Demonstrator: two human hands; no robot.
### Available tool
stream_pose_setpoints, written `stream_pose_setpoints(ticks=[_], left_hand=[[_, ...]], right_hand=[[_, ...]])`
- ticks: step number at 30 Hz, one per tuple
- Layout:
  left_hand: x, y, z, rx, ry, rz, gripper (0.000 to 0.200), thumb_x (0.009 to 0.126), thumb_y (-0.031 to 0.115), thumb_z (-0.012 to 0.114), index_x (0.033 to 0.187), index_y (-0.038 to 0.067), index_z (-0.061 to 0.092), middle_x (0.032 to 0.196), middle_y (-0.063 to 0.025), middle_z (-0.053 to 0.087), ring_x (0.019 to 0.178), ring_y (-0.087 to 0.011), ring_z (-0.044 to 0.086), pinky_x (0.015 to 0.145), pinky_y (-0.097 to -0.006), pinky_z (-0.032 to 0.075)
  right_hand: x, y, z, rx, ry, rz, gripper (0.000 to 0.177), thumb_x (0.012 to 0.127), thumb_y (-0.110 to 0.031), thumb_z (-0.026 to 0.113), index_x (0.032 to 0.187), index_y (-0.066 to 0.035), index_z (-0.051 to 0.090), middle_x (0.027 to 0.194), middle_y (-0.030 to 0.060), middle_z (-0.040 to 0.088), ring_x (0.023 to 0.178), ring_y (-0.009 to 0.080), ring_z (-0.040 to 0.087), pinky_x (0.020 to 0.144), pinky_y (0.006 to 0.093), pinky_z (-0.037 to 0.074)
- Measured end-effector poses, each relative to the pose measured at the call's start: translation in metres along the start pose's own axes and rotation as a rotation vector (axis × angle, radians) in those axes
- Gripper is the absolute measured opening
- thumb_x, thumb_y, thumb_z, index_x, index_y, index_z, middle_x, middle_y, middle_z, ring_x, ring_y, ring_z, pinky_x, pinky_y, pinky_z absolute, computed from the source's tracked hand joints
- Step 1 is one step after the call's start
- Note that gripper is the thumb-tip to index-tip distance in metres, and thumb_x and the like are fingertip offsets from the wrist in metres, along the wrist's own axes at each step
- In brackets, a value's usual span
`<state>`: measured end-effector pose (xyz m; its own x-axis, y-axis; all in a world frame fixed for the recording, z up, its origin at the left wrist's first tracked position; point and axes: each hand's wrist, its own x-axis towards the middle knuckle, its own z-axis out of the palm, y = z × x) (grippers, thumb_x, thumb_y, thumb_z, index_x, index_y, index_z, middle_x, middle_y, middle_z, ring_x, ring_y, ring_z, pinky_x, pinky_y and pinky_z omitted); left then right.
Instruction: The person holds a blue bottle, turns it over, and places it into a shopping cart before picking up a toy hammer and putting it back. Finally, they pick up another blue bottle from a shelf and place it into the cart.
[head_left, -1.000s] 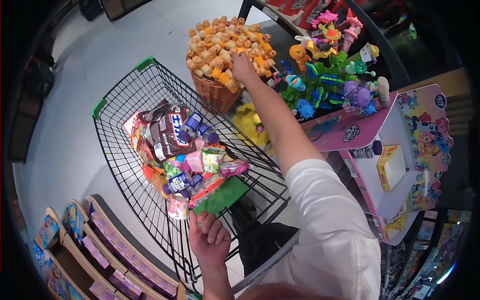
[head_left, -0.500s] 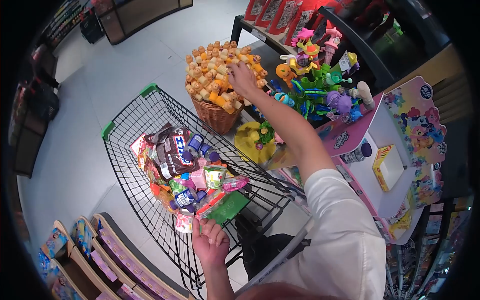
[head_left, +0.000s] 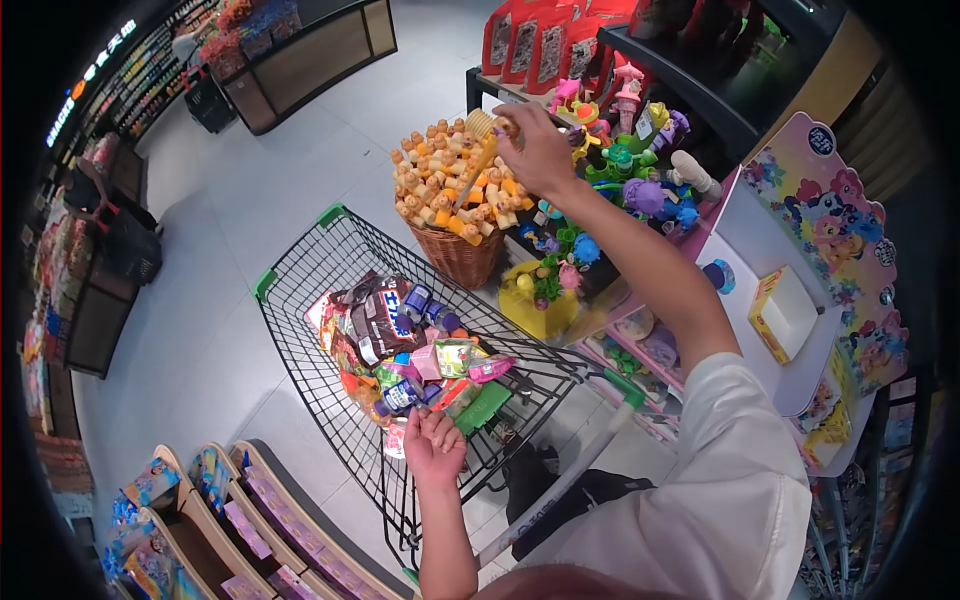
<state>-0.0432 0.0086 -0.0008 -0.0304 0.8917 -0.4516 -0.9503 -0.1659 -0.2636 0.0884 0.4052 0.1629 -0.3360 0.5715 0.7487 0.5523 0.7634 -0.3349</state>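
My right hand [head_left: 538,152] is closed on a toy-topped tube [head_left: 482,126], cream and orange, lifted over the wicker basket [head_left: 455,256]. A thin stick-like part slants down from it toward the pile. Many similar orange and cream toy tubes [head_left: 440,170] with small animal-like heads fill the basket. My left hand [head_left: 436,446] is over the near end of the shopping cart [head_left: 300,330], fingers curled in and nothing visible in them. Close by it in the cart lie a purple-capped bottle [head_left: 402,395], a dark brown snack bag [head_left: 380,312] and other packets.
Colourful toys [head_left: 640,195] stand on a rack right of the basket, above a yellow base [head_left: 535,308]. A pink-and-white display stand [head_left: 740,330] holds a yellow open box [head_left: 783,318]. Red bags [head_left: 530,45] line the shelf behind. Wooden shelves [head_left: 250,500] are at lower left.
My right hand has risen from the pile, lifting a toy tube. My left hand's pointing finger has curled in. The view has shifted, so the cart and basket appear farther right.
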Motion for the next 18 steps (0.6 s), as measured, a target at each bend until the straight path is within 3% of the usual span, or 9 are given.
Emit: stream_pose_setpoints(ticks=[5, 8, 11, 12, 14, 15, 16, 17, 18], left_hand=[[0.003, 0.003, -0.006, 0.021, 0.029, 0.018, 0.026, 0.101, 0.027, 0.048, 0.086, 0.007, 0.057, 0.065, 0.0015, 0.041, 0.051, -0.0114, 0.034, 0.045, -0.0270, 0.025], [0.009, 0.014, -0.027, 0.075, -0.150, -0.050, 0.026, 0.101, 0.031, 0.049, 0.095, 0.007, 0.058, 0.073, -0.0009, 0.053, 0.058, -0.0141, 0.047, 0.050, -0.0271, 0.034], [0.001, -0.012, 0.013, 0.323, 0.199, 0.232, 0.039, 0.101, 0.042, 0.048, 0.113, 0.007, 0.059, 0.104, -0.0113, 0.064, 0.083, -0.0231, 0.062, 0.062, -0.0323, 0.047], [-0.001, -0.016, 0.021, 0.336, 0.123, 0.190, 0.046, 0.100, 0.047, 0.047, 0.122, 0.008, 0.056, 0.116, -0.0150, 0.059, 0.093, -0.0272, 0.061, 0.067, -0.0360, 0.048], [-0.007, -0.021, 0.031, 0.365, -0.020, 0.104, 0.063, 0.098, 0.058, 0.045, 0.139, 0.010, 0.049, 0.140, -0.0224, 0.049, 0.113, -0.0353, 0.059, 0.077, -0.0432, 0.052], [-0.011, -0.023, 0.037, 0.324, -0.151, -0.009, 0.069, 0.097, 0.062, 0.044, 0.144, 0.011, 0.043, 0.144, -0.0234, 0.045, 0.116, -0.0368, 0.057, 0.077, -0.0442, 0.053], [-0.015, -0.026, 0.042, 0.282, -0.283, -0.123, 0.076, 0.095, 0.066, 0.042, 0.149, 0.012, 0.037, 0.147, -0.0245, 0.041, 0.119, -0.0383, 0.056, 0.078, -0.0453, 0.054], [-0.017, -0.028, 0.044, 0.241, -0.417, -0.240, 0.083, 0.094, 0.070, 0.041, 0.153, 0.012, 0.031, 0.151, -0.0255, 0.037, 0.122, -0.0397, 0.054, 0.078, -0.0464, 0.055], [-0.015, -0.028, 0.035, 0.229, -0.557, -0.313, 0.098, 0.090, 0.071, 0.048, 0.157, 0.009, 0.014, 0.150, -0.0299, 0.036, 0.121, -0.0414, 0.055, 0.077, -0.0475, 0.057]], right_hand=[[0.024, -0.024, -0.079, 0.243, 0.217, -0.066, 0.033, 0.090, -0.013, 0.061, 0.122, -0.010, 0.059, 0.107, 0.0095, 0.060, 0.093, 0.0225, 0.064, 0.084, 0.0338, 0.052], [0.022, -0.055, -0.123, 0.698, 0.311, 0.061, 0.030, 0.095, -0.011, 0.054, 0.125, -0.007, 0.057, 0.111, 0.0072, 0.060, 0.096, 0.0158, 0.061, 0.089, 0.0295, 0.049], [0.011, -0.064, -0.140, 0.867, 0.375, 0.114, 0.031, 0.097, -0.011, 0.050, 0.127, -0.005, 0.055, 0.115, 0.0070, 0.059, 0.098, 0.0125, 0.059, 0.092, 0.0280, 0.046], [0.010, -0.070, -0.142, 0.929, 0.355, 0.141, 0.033, 0.098, -0.014, 0.048, 0.129, -0.005, 0.054, 0.116, 0.0084, 0.059, 0.098, 0.0135, 0.061, 0.085, 0.0285, 0.053], [0.006, -0.083, -0.150, 1.130, 0.208, 0.344, 0.035, 0.098, -0.014, 0.044, 0.131, -0.003, 0.051, 0.117, 0.0093, 0.059, 0.097, 0.0146, 0.064, 0.082, 0.0284, 0.057], [0.005, -0.085, -0.152, 1.222, 0.126, 0.449, 0.036, 0.099, -0.014, 0.042, 0.132, -0.002, 0.050, 0.118, 0.0097, 0.059, 0.097, 0.0152, 0.066, 0.080, 0.0284, 0.059], [0.005, -0.082, -0.152, 1.266, 0.035, 0.486, 0.037, 0.099, -0.017, 0.043, 0.132, -0.003, 0.050, 0.114, 0.0105, 0.061, 0.093, 0.0153, 0.068, 0.067, 0.0282, 0.062], [0.002, -0.079, -0.150, 1.292, -0.014, 0.508, 0.036, 0.098, -0.017, 0.045, 0.131, -0.004, 0.052, 0.111, 0.0090, 0.062, 0.093, 0.0144, 0.067, 0.065, 0.0279, 0.061], [-0.002, -0.074, -0.144, 1.316, -0.064, 0.527, 0.035, 0.098, -0.017, 0.047, 0.129, -0.004, 0.054, 0.108, 0.0075, 0.062, 0.093, 0.0136, 0.066, 0.064, 0.0275, 0.060]])
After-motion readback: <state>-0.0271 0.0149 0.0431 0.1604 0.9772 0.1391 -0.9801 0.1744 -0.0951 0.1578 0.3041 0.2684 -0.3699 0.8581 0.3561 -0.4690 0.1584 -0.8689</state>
